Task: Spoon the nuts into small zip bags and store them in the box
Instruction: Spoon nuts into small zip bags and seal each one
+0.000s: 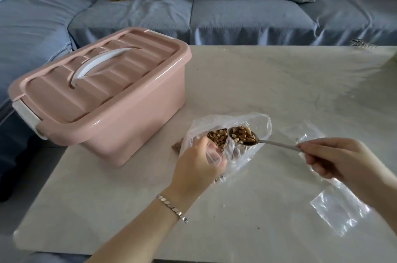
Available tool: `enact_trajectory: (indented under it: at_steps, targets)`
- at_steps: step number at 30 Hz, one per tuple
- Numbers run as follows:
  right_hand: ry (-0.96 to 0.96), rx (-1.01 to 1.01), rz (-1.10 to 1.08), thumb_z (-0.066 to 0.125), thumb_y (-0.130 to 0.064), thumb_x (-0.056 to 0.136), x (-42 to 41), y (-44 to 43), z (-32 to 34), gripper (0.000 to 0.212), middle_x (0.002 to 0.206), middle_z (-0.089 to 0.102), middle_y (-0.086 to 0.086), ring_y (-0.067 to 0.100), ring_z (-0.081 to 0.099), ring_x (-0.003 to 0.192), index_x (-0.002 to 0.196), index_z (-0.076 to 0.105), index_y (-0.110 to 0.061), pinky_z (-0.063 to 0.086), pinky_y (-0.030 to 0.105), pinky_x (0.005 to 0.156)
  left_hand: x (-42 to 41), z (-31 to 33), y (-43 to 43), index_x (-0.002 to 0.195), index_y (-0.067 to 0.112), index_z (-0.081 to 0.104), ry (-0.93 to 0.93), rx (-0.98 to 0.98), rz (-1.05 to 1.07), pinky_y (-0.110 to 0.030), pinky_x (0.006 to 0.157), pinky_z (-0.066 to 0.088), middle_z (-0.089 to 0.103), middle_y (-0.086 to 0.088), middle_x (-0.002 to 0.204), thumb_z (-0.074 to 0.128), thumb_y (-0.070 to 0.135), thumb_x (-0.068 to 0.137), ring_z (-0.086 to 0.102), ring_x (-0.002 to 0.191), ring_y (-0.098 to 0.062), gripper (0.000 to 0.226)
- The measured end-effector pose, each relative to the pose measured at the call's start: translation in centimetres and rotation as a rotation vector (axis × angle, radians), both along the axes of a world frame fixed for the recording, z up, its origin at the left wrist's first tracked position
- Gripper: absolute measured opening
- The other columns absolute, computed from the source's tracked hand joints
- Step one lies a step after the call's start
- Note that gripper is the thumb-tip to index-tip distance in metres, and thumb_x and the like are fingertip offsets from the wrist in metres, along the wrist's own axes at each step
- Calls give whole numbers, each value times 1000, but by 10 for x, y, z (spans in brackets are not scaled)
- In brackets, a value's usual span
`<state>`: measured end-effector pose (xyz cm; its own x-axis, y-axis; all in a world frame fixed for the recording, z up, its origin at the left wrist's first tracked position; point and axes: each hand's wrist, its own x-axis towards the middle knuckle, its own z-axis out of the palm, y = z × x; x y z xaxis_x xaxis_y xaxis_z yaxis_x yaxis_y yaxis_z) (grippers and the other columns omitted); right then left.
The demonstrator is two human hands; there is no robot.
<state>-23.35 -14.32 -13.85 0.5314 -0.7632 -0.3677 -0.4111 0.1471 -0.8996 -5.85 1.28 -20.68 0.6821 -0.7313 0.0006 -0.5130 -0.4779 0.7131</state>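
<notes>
The worry from where I stand is the spoon (pixel 243 137). It's heaped w/ nuts (pixel 240 134), bowl about level over the big clear bag (pixel 261 125) near the middle of the table (pixel 279 80). The right hand (pixel 335 159) grips only the far tip of the handle, fingers curled round it, so a small wobble or tilt prob. rolls nuts off the rim. The left hand (pixel 197 166) has its fingers curled on clear plastic just beside the big bag's mouth. It looks like a small zip bag (pixel 213 156), but it's film on film and I can't tell how wide its mouth stands. If that mouth is narrower than the spoon bowl, or sags b/c it's held from one side only, the load hits the lip & scatters over the tabletop. The big bag is soft too, w/ more nuts inside, so a nudge from either hand could slump it and spill. Spare zip bags (pixel 341 209) lie flat toward the right edge, partly under the right forearm, which could drag them off. The pink box (pixel 120 116) sits at the left edge w/ its lid (pixel 86 82) on, so nothing gets stored until it's opened.
</notes>
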Motion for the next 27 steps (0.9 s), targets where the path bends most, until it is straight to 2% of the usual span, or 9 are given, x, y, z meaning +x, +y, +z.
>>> enact_trajectory:
  at_steps: [3,8,11,13,17,19,22,25,27]
  targets:
    - [33,-2,104,60,-1,82,3,-6,18,12,50,53,7,10,39,34,78,70,4,31,14,33,0,-2,1,88,26,47,-17,2,-39,-6,54,36,63,13,75,71,33,78,48,51,4,27]
    - [151,-47,264,63,-3,81,17,-3,30,15,51,52,11,12,38,34,76,67,12,33,16,34,-1,1,2,101,25,51,-69,-6,-88,-13,62,41,56,16,76,71,38,77,49,64,0,34]
    - [197,-108,325,66,-6,81,27,6,33,18,50,55,11,13,40,34,66,68,4,35,16,36,-3,4,2,101,23,51,-72,-11,-161,-13,60,42,53,19,71,72,35,76,50,61,4,35]
    - [141,-132,306,65,-6,82,35,13,35,19,47,57,6,12,44,34,64,69,-1,37,16,36,-5,7,4,100,25,49,-69,-2,-201,-10,58,39,53,18,70,73,38,75,50,59,4,37]
    - [-75,-140,210,55,-5,89,47,29,37,23,48,58,4,14,52,36,71,67,0,41,20,36,-12,10,9,90,27,45,34,-60,-155,-8,55,36,54,16,68,73,40,72,50,58,5,36]
    - [-120,-258,270,51,-9,91,47,41,33,27,52,62,5,15,57,41,70,67,-9,45,21,42,-15,9,12,88,28,44,92,-82,-103,-7,55,36,54,15,67,72,40,74,51,60,7,33]
    - [-197,-515,384,55,-20,90,41,58,34,21,61,66,0,10,59,47,72,67,-22,46,13,51,-14,6,17,86,29,45,120,-144,6,-8,57,39,57,14,71,70,38,76,55,67,4,29]
    - [-334,-654,396,53,-33,84,29,64,38,19,66,65,-5,8,61,53,78,68,-23,46,10,54,-12,5,28,84,29,43,79,-202,109,-10,61,43,57,10,75,69,35,76,57,71,-1,28]
    - [-391,-671,301,53,-32,84,22,59,34,19,65,65,-5,10,61,52,81,67,-20,46,9,56,-11,9,37,84,29,42,40,-246,160,-9,61,42,56,8,77,67,34,76,56,72,-1,27]
